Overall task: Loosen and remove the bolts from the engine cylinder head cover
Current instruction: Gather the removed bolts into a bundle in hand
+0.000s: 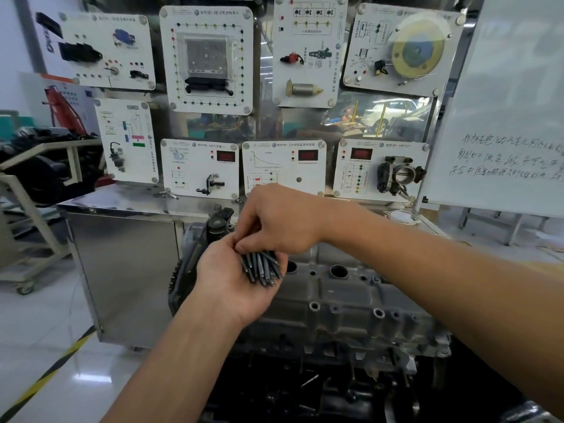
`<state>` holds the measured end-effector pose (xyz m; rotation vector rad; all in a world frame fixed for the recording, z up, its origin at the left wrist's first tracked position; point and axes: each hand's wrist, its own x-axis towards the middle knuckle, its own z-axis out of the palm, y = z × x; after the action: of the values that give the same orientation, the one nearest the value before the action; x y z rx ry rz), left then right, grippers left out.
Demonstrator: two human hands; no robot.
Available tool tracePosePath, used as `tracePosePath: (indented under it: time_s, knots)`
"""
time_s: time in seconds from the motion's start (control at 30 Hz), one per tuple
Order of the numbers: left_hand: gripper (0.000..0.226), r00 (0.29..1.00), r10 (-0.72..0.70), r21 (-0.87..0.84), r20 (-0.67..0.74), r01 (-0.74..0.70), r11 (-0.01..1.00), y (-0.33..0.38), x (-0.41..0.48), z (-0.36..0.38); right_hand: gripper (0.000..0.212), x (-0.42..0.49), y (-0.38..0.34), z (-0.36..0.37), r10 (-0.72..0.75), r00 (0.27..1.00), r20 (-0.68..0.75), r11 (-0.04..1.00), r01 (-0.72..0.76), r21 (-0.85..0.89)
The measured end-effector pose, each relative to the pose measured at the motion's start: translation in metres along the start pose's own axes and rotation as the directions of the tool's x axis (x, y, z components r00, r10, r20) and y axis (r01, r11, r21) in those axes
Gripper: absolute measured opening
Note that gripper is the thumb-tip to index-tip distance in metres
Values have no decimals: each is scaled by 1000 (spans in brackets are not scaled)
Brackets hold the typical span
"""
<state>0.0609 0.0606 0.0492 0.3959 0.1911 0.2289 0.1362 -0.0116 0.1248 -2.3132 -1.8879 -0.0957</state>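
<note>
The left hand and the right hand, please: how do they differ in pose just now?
The left hand lies palm up, cupping a bundle of bolts; the right hand is knuckles up above it. The left hand carries the bolts; the right hand curls down onto them. Both are over the cylinder head cover.

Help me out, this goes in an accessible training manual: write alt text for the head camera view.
A person's left hand, palm up, holds a bundle of dark bolts while the right hand curls its fingers onto their upper ends, above a grey engine cylinder head cover with empty holes. Automotive training panels stand behind.
</note>
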Motion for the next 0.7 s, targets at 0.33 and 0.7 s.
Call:
tracePosePath:
  time_s: [0.33,0.7]
  knots:
    - [41,998,46,-24,-43,-47,999,34,-13,-13,23,18,29,32,332,940,83,935,-317,-159]
    - [40,996,49,-12,-69,-49,999,36,-10,-22,19,51,47,42,341,859,380,937,-279,-211]
